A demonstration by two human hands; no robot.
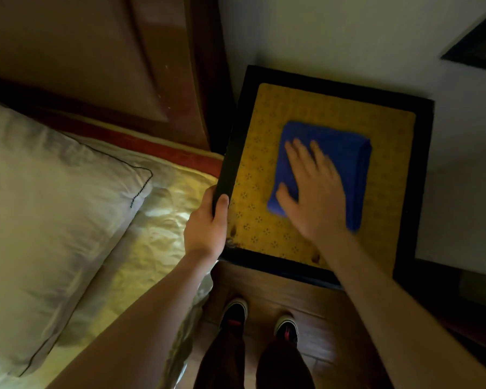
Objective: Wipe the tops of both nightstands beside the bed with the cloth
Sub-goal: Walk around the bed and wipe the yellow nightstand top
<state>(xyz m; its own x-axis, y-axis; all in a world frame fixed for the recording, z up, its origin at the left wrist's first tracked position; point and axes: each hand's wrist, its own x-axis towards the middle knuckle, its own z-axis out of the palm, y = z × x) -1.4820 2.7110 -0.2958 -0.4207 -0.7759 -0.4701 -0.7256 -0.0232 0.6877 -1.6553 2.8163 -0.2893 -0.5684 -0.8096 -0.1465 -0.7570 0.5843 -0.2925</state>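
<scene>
Pressing my flat, open right hand (pixel 312 192) on the folded blue cloth (pixel 337 153) mid-nightstand (pixel 376 102), its length running away from me, my left hand (pixel 208 223) gripping the near-left edge.

Nightstand top (pixel 387 153): bare yellow mat around the cloth (pixel 340 153) on all sides; widest strip along the back and right
Cloth: folded, flat, mid-top; right hand (pixel 314 192) spread flat over its near-left part
Left edge: left hand (pixel 208 223) clamped on the dark rim; bed (pixel 157 220) close against that side, little gap
Back: wall (pixel 348 32) directly behind; headboard (pixel 96 60) at back left
Right: open floor beside the stand; dark frame (pixel 480 46) on the wall, well apart
Front: person's shoes (pixel 233 310) near the front edge; forearms cross the near rim
</scene>
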